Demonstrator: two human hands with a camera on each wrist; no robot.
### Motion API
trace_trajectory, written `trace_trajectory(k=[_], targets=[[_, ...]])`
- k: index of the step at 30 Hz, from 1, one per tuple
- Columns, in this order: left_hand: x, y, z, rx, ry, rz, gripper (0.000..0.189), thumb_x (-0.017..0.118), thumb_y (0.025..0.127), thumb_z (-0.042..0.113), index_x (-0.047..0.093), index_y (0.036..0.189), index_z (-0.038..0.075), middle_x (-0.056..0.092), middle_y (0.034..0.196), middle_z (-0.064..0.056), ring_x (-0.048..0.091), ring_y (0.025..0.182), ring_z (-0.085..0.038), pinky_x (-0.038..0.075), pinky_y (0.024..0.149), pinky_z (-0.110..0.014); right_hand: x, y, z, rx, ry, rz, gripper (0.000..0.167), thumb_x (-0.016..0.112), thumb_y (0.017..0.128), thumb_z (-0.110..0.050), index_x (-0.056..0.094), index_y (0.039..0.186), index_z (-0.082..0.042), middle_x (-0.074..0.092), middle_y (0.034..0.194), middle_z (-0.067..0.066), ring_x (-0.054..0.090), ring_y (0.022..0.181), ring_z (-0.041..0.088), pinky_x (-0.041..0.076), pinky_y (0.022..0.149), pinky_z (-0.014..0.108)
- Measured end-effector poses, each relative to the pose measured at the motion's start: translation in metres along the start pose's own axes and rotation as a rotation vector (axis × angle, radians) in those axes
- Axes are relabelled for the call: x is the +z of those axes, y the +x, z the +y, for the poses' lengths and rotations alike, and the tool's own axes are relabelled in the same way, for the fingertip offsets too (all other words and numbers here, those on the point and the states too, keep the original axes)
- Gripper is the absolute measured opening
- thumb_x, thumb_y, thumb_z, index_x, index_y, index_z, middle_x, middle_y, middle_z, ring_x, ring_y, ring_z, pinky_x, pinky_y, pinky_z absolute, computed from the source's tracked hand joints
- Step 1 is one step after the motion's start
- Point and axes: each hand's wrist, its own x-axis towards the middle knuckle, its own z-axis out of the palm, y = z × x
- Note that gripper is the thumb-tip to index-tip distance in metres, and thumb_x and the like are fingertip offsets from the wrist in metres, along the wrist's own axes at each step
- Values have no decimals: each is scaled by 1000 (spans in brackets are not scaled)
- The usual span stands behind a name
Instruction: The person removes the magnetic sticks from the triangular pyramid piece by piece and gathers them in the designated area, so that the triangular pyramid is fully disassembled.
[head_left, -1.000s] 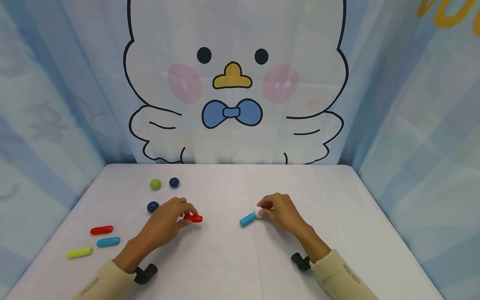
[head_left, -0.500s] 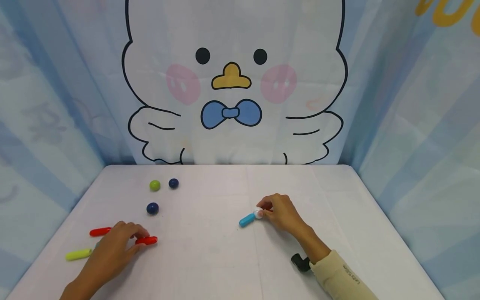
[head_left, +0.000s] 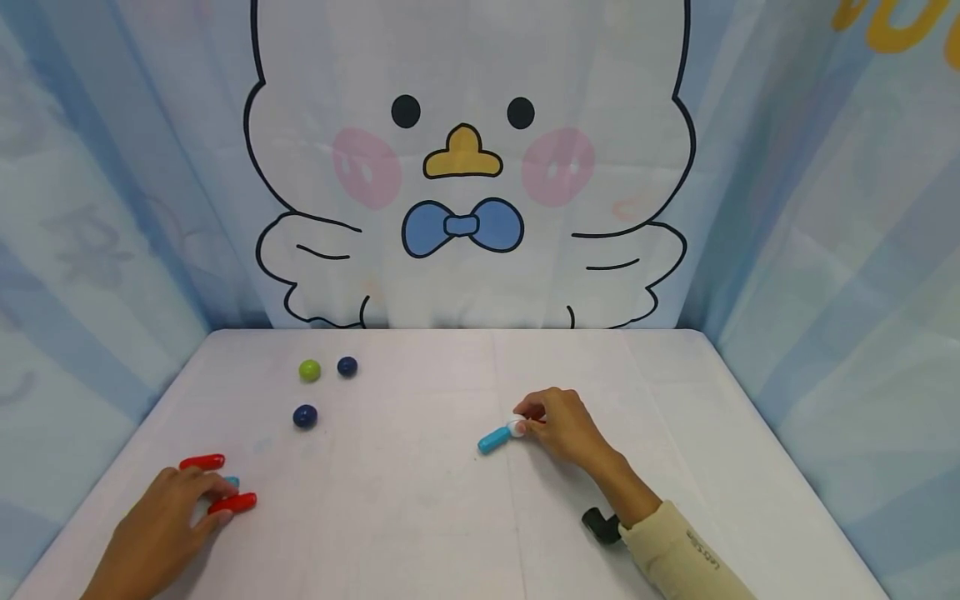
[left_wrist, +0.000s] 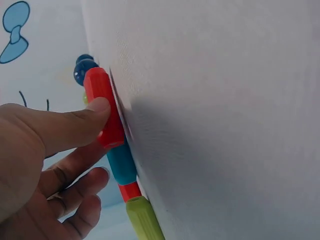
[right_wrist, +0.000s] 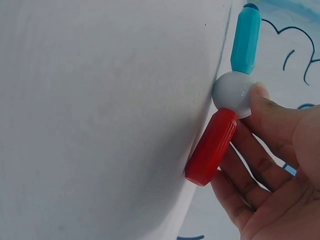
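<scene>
At the table's left side my left hand pinches a red rod between thumb and fingers, low over the tabletop. Just beyond it lie a second red rod and a blue rod, partly covered by my fingers. A green rod shows in the left wrist view; the hand hides it from the head. Right of centre, my right hand holds a white ball by thumb and fingers. A light blue rod and a red rod join that ball on opposite sides.
Two dark blue balls and a green ball sit at the back left of the white table. A printed curtain stands behind the far edge, with more curtain on both sides.
My left hand has carried the red rod from near the middle leftward and closer to me, beside the other rods. The right hand and its joined pieces have stayed in place.
</scene>
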Motion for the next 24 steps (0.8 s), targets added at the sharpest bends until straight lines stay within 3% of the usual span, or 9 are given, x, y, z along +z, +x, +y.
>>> trace_trajectory(k=[6,11,16,24], targets=[[0,2,2,-1,14,9,42,96,76,14,76,111,0,72,111,-19,56,104,-39,53,99,-68,0,0,1,-8,1,5,11,86,89,-14,82,99,-13,78,91,-4,66,87,10,57,84,36],[-4,4,21,50,-8,53,36,95,77,12,77,108,6,72,104,-11,56,102,-36,55,99,-64,0,0,0,-1,12,2,11,86,89,-15,82,100,-14,78,91,-4,66,86,10,57,85,37],[-8,14,61,120,-47,25,30,92,82,16,78,108,14,69,96,0,55,97,-24,62,90,-49,-1,-1,0,-9,11,8,11,85,89,-14,82,99,-14,78,91,-4,66,86,10,57,84,36],[8,36,148,291,-108,51,30,92,84,21,77,110,22,69,98,6,57,97,-12,59,93,-38,-1,-1,1,-26,22,1,10,85,90,-14,82,100,-12,78,91,-3,67,88,11,58,86,38]])
